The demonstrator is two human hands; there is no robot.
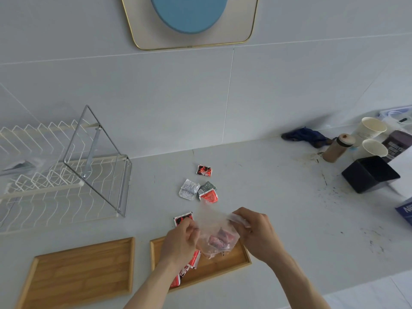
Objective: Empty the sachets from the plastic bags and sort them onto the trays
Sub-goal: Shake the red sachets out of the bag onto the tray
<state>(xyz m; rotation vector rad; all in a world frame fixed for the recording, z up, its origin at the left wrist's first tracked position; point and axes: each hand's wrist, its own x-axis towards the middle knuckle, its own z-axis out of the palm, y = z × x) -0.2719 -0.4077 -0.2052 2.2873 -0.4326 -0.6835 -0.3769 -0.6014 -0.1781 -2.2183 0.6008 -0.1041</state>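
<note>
Both hands hold a clear plastic bag [217,238] with reddish sachets inside, above the right wooden tray [242,256]. My left hand [179,240] pinches the bag's left edge and my right hand [259,233] grips its top right edge. Red sachets [192,260] lie on the right tray, partly hidden under my left arm. The left wooden tray [82,273] holds nothing. On the counter lie a red sachet [204,170], a white sachet [189,189], a red and grey sachet pair [208,192] and a red sachet [181,218] behind my left hand.
A white wire dish rack [55,175] with a metal frame stands at the left. At the right are paper cups [372,128], a brown bottle [336,149], a black box [371,175], a blue cloth [307,134] and dark stains on the counter.
</note>
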